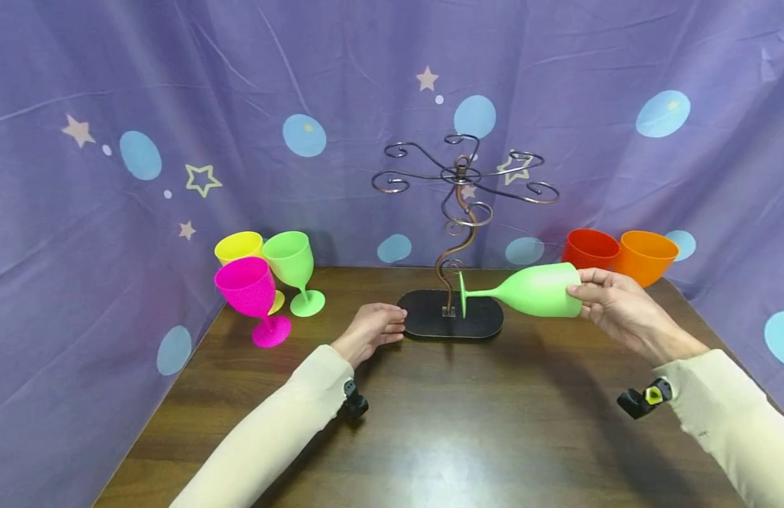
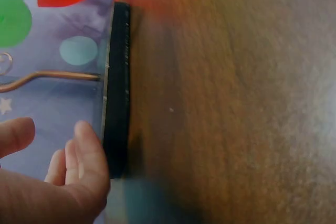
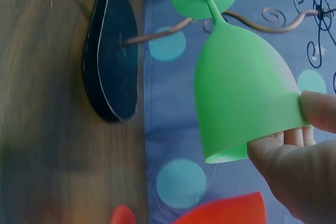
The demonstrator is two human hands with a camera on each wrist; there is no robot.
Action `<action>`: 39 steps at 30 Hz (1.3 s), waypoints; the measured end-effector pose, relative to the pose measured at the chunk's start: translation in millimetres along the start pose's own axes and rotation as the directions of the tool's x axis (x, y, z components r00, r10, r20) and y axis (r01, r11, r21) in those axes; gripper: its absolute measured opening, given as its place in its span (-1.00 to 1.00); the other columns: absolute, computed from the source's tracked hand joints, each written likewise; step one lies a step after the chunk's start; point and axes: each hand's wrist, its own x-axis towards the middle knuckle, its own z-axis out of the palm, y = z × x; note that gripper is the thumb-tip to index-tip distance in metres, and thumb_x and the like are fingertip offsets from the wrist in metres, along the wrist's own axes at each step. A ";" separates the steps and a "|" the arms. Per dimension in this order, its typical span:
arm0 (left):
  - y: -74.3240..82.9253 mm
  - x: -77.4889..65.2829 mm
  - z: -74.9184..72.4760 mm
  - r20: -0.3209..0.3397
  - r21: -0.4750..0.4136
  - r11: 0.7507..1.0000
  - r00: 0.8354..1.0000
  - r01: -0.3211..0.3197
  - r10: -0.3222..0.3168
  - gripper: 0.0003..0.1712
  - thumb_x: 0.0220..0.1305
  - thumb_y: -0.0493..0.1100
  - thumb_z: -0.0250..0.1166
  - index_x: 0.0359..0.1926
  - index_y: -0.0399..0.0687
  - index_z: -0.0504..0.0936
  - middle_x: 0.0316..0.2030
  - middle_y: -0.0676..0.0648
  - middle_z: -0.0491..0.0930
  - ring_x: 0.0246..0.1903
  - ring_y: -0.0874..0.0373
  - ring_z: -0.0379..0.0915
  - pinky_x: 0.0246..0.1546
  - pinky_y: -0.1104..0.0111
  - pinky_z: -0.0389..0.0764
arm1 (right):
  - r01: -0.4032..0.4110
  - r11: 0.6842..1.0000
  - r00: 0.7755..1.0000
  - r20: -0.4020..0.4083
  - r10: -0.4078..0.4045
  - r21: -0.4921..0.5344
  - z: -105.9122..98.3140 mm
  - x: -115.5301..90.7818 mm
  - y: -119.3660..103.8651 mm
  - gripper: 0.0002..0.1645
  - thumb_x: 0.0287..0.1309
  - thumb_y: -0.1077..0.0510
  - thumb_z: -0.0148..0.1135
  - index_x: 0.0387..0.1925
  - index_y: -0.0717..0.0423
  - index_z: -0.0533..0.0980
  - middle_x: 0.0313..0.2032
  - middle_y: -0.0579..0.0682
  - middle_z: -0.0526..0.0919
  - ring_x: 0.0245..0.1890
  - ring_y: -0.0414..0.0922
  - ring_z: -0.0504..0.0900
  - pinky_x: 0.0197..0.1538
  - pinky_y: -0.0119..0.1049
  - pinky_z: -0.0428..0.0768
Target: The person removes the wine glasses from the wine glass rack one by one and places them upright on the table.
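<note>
My right hand [image 1: 620, 307] pinches a light green plastic goblet [image 1: 538, 291] at its rim, thumb outside and fingers inside the bowl. The goblet lies sideways in the air, its round foot pointing left in front of the metal stand's stem. In the right wrist view the goblet [image 3: 244, 87] shows its bowl mouth by the fingers [image 3: 283, 140]. My left hand [image 1: 375, 328] is at the left end of the stand's black base [image 1: 423, 314], holding nothing, its fingertips right at the edge. Curled wire arms [image 1: 461, 173] top the stand's wavy copper-coloured stem [image 1: 458, 247].
Yellow [image 1: 239, 247], magenta [image 1: 248, 286] and green [image 1: 290, 257] goblets stand upright at the left back of the wooden table [image 1: 430, 423]. Red [image 1: 588, 248] and orange [image 1: 648, 254] goblets stand at the right back, behind my right hand. A purple patterned curtain [image 1: 366, 63] encloses the table.
</note>
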 end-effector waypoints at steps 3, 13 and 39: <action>-5.6 6.8 0.7 -0.036 0.031 0.999 0.999 0.020 -0.019 -0.75 0.20 -0.33 0.27 -0.10 -0.34 0.53 -0.13 -0.27 0.60 -0.36 0.08 0.56 -0.25 0.26 0.66 | 0.009 0.999 1.000 -0.007 -0.009 -0.047 -7.0 -2.6 -6.4 -0.84 0.29 0.44 0.02 -0.14 0.27 0.44 -0.20 0.03 0.60 -0.25 -0.13 0.63 -0.17 -0.37 0.60; -12.2 18.9 -1.6 -0.107 0.087 0.996 0.994 0.013 -0.004 -0.78 0.16 -0.38 0.29 -0.19 -0.36 0.48 -0.48 -0.04 0.54 -0.57 0.20 0.49 -0.40 0.35 0.66 | -0.024 0.935 0.993 -0.118 -0.019 -0.353 -18.9 -12.0 -31.3 -0.85 0.26 0.30 0.17 -0.15 0.21 0.44 -0.25 -0.09 0.60 -0.34 -0.20 0.55 -0.28 -0.43 0.56; -13.0 26.1 9.2 -0.183 0.336 0.939 0.974 -0.065 0.133 -0.59 0.03 -0.52 0.32 -0.04 -0.49 0.48 -0.22 -0.35 0.58 -0.38 -0.05 0.66 -0.32 0.30 0.67 | 0.068 -0.029 0.932 0.074 -0.355 -0.997 -22.9 -28.6 -56.9 -0.79 0.07 0.31 0.31 -0.22 0.16 0.52 -0.36 -0.01 0.64 -0.40 -0.26 0.49 -0.34 -0.52 0.37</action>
